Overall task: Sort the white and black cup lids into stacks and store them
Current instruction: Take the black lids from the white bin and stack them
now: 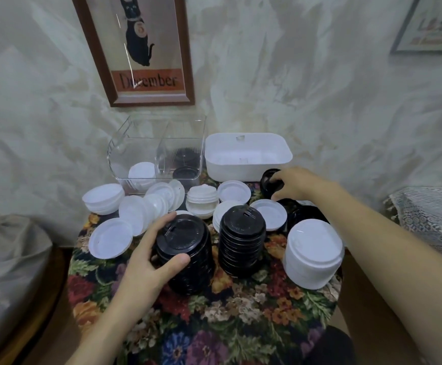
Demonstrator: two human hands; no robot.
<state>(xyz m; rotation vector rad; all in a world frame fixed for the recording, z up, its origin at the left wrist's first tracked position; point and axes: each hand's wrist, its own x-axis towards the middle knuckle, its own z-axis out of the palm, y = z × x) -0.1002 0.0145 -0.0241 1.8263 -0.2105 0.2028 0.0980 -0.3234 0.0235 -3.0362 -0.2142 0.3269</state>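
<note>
Left hand (151,255) clasps the black stack (188,259) mid-bench while right hand (292,184) pinches a loose black lid (268,184) near the far edge — gathering blacks, likely to cap that stack next.

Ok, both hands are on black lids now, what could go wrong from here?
1. The tall stack of black plastic lids that the left hand grips looks tilted; lifted one-handed, it could topple into the second black lid stack beside it.
2. The right hand holds a small black lid pile at the back; pulling back, its forearm might clip the white lid stack near the edge of the floral table.
</note>
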